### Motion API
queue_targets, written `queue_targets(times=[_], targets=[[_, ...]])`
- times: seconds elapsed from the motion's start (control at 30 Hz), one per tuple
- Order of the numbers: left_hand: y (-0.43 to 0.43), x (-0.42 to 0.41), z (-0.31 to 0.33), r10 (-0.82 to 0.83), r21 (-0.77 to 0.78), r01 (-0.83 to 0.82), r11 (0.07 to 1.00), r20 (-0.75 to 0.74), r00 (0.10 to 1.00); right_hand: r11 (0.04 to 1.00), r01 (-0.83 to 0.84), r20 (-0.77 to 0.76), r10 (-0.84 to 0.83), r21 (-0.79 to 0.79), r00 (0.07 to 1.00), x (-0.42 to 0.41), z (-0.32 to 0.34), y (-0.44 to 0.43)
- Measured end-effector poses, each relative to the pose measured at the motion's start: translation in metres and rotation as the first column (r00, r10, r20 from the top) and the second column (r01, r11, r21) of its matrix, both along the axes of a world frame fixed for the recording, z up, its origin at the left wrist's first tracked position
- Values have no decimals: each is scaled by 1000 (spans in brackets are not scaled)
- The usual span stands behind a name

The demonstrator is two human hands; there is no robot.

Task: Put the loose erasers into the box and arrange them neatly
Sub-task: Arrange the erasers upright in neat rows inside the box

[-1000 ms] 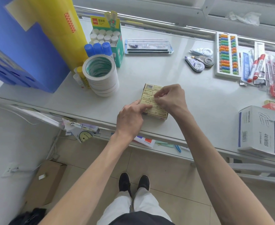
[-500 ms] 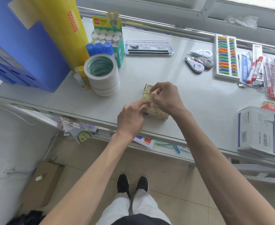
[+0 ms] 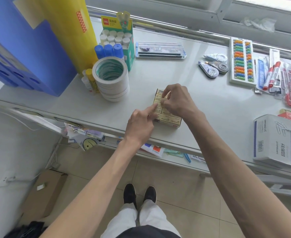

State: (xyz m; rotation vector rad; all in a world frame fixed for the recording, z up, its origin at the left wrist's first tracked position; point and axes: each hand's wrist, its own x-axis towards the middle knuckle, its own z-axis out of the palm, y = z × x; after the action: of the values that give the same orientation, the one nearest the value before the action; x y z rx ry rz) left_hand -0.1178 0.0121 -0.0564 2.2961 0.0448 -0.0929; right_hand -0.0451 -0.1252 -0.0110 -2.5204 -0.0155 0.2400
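A small yellow box (image 3: 173, 122) packed with rows of yellow-wrapped erasers (image 3: 159, 109) lies near the front edge of the grey table (image 3: 210, 103). My left hand (image 3: 139, 126) rests at the box's near left corner, and its straight index finger presses on the erasers in the left column. My right hand (image 3: 177, 102) hovers over the far half of the box. Its curled thumb and fingertips pinch an eraser in the top rows. The hands hide much of the box.
A stack of tape rolls (image 3: 111, 78) and a box of glue sticks (image 3: 119, 40) stand to the left. Correction tapes (image 3: 211, 69), a bead abacus (image 3: 241, 64) and markers (image 3: 273, 74) lie at the back right. A white paper-clip box (image 3: 275, 140) sits at the right front.
My right hand has moved from the middle of the box toward its far end. My left index finger has stretched out onto the erasers.
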Motion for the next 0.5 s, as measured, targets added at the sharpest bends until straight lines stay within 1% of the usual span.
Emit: queue_targets(times=[0.13, 0.27, 0.37, 0.5], targets=[[10, 1, -2, -33, -120, 33, 992, 7, 999, 1000, 15, 4, -15, -17, 1000, -3, -4, 1], [19, 6, -7, -64, -175, 63, 982, 4, 998, 998, -26, -29, 24, -61, 999, 0, 2, 4], [20, 7, -9, -65, -186, 69, 980, 24, 998, 992, -60, -17, 59, -110, 998, 3, 3, 6], [19, 5, -10, -78, -175, 84, 981, 41, 996, 993, -50, 0, 50, -103, 999, 5, 1, 4]])
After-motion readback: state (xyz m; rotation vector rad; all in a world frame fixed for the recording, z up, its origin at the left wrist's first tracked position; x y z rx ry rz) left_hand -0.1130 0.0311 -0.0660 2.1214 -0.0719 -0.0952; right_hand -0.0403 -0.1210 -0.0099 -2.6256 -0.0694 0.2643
